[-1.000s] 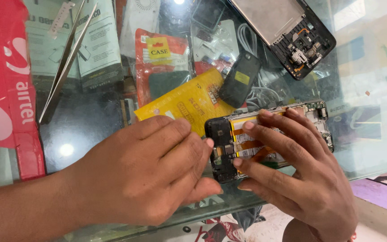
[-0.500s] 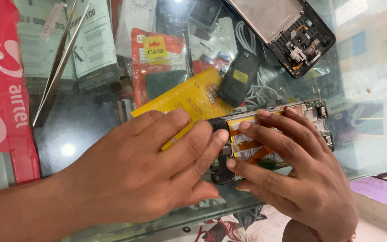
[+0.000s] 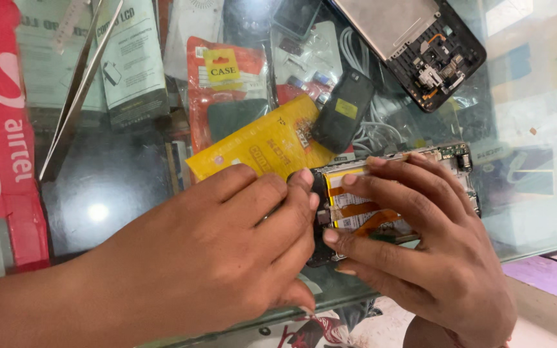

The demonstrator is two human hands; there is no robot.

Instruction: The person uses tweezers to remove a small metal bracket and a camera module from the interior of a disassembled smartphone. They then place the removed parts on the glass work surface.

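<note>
An opened phone [image 3: 454, 161] lies on the glass counter, back off, its battery with orange flex strips [image 3: 362, 211] showing. My left hand [image 3: 224, 248] covers the phone's left end, fingertips pressed on its dark lower part. My right hand [image 3: 420, 245] rests on the phone's middle and right, fingers spread over the battery and holding the body. What the left fingertips pinch is hidden.
Long metal tweezers [image 3: 78, 90] lie at the upper left. A second dismantled phone frame [image 3: 414, 45] sits at the top right. A yellow packet [image 3: 259, 145], a dark small battery-like piece [image 3: 343, 109] and packaged accessories lie under or on the glass. A red strip [image 3: 1, 142] borders the left.
My left hand has slid right and over the phone's left end, closer to my right hand. The right hand stays on the phone.
</note>
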